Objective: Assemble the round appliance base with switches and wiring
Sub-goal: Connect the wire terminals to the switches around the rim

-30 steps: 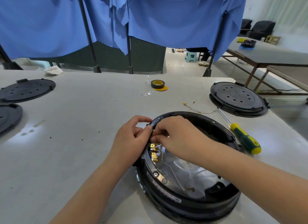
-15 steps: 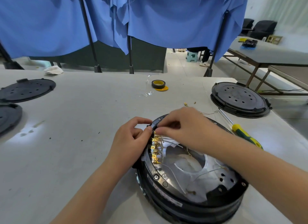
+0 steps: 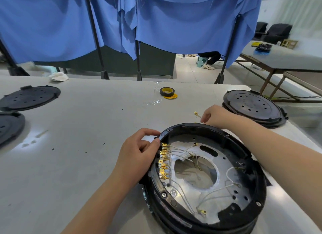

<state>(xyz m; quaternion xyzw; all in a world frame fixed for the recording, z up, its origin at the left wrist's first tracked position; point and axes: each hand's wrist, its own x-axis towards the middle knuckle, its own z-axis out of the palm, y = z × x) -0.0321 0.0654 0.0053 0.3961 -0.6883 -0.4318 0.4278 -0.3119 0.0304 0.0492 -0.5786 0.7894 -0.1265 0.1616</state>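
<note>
Round black base (image 3: 205, 179) near the table's (image 3: 87, 146) front edge, open side up, gold clips (image 3: 163, 161) along its left rim. Left hand (image 3: 139, 157) curled, gripping that rim. Right hand (image 3: 216, 116) behind the base, pinching a loose wire (image 3: 196, 114). Wide bare tabletop to the left.

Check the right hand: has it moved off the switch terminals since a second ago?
Yes. The right hand has left the gold terminals and gone up-right past the base rim, toward the black lid, pinching a loose wire on the table.

No text, label or number is readable anywhere.
</note>
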